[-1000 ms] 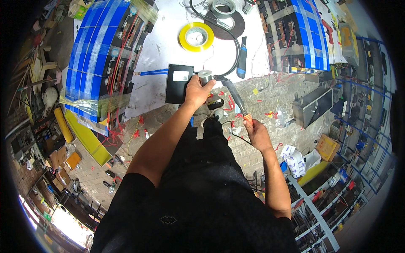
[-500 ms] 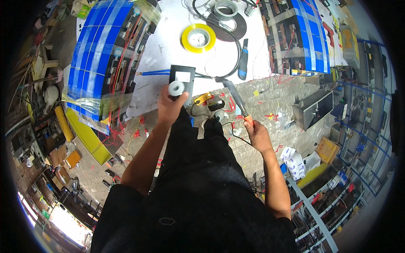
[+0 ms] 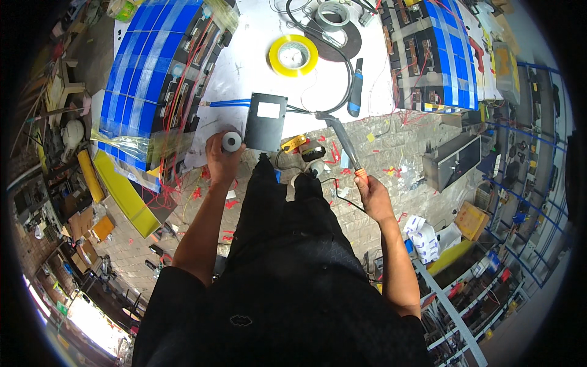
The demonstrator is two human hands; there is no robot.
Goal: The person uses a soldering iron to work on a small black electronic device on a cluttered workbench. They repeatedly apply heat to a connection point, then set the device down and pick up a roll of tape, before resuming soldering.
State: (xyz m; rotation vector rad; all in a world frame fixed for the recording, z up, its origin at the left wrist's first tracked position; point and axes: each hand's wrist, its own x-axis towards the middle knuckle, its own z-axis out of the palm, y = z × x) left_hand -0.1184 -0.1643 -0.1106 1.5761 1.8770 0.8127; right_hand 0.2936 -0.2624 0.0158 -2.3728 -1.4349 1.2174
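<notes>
My left hand (image 3: 221, 160) is closed around a small whitish spool (image 3: 232, 142), held upright beside the black flat module's lower left corner. The module (image 3: 265, 129) bears a white label; blue wires (image 3: 229, 103) leave it on the left and black cables (image 3: 298, 110) on the right. My right hand (image 3: 374, 199) grips the orange handle of what looks like a large soldering iron (image 3: 345, 142), with a black cord trailing from it. Its dark tip lies by the black cable ends at the table's front edge; whether it touches them I cannot tell.
Blue battery packs (image 3: 139, 82) (image 3: 449, 52) flank the white table (image 3: 244, 55). On it are yellow tape (image 3: 276, 59), grey tape (image 3: 319, 18), a dark disc (image 3: 350, 46) and a blue-black knife (image 3: 355, 92). Red scraps and a metal box (image 3: 453, 158) lie on the brick floor.
My left hand has moved left and slightly down with the spool, off the front of the module, which now shows whole. My right hand keeps its hold on the iron, nearly still.
</notes>
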